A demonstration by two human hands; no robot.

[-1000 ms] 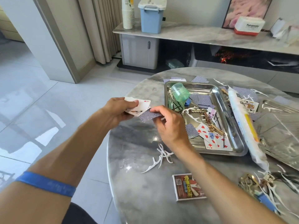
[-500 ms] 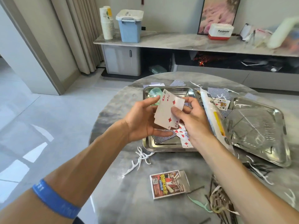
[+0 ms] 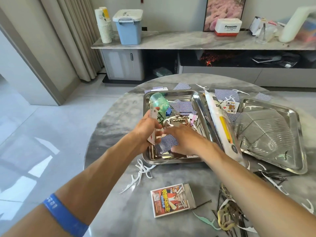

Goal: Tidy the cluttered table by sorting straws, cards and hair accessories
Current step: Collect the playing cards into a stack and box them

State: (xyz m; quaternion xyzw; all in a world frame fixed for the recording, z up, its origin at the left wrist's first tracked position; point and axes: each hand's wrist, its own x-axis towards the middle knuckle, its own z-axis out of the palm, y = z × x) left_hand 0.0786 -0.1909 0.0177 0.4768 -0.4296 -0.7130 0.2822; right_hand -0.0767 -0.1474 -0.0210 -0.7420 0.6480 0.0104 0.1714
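My left hand (image 3: 145,130) grips a small stack of playing cards (image 3: 152,124), held upright on edge over the left side of a steel tray (image 3: 172,162). My right hand (image 3: 184,139) lies flat inside that tray, fingers spread over a blue-backed card (image 3: 166,145); whether it grips anything is hidden. More blue-backed cards (image 3: 183,106), a green plastic cup (image 3: 159,104), hair clips and white floss picks lie in the tray. A long bag of straws (image 3: 222,124) rests across the tray's right rim. A card box (image 3: 171,200) sits near me.
A second steel tray (image 3: 297,139) holding a clear plastic lid stands at the right. Bobby pins, rubber bands and floss picks (image 3: 227,218) are heaped at the near right. White floss picks (image 3: 142,171) lie by the tray's front. Loose cards (image 3: 229,106) lie behind.
Both hands moved forward and down from in front of me into the tray. The left hand still holds the cards; the right hand left the stack and now reaches onto the tray's cards.
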